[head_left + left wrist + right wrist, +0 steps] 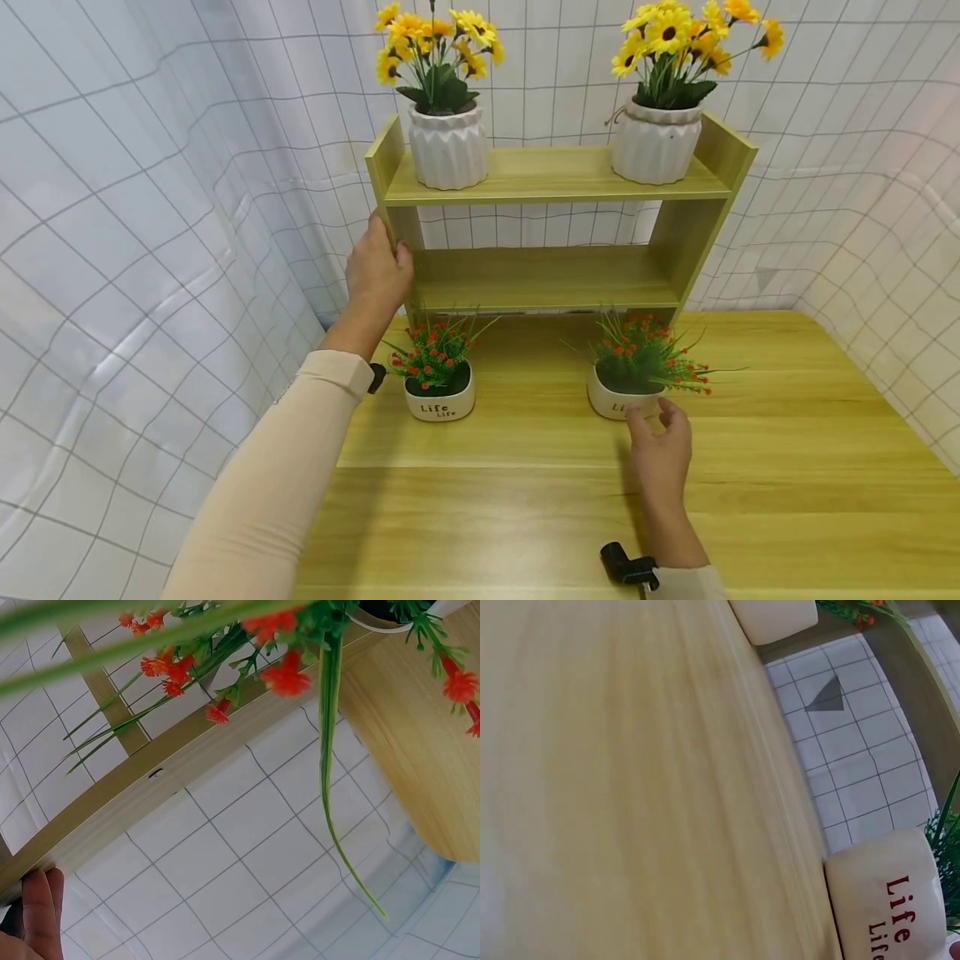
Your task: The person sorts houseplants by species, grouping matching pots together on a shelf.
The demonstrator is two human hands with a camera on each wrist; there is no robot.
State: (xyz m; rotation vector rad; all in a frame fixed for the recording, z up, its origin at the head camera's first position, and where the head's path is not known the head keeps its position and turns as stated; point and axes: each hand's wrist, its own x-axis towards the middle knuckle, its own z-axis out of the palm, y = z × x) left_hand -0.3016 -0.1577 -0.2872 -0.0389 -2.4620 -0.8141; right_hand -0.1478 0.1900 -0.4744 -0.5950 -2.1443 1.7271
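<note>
My left hand (377,268) grips the left side panel of a light wood shelf (547,279), its thumb on the near side. In the left wrist view the fingers (43,907) lie against the panel's edge. Two white pots with printed "Life" lettering and small red flowers stand in front of the shelf: a left pot (441,407) and a right pot (606,402). Just in front of the right pot is my right hand (663,454), fingers bent and thumb apart. Only a fingertip (955,950) shows in the right wrist view; contact with the pot cannot be told.
On the shelf's top board stand two ribbed white pots of yellow flowers, a left one (448,150) and a right one (657,143). The wooden table (810,450) extends right and forward. White gridded curtain (150,208) surrounds it at the back and sides.
</note>
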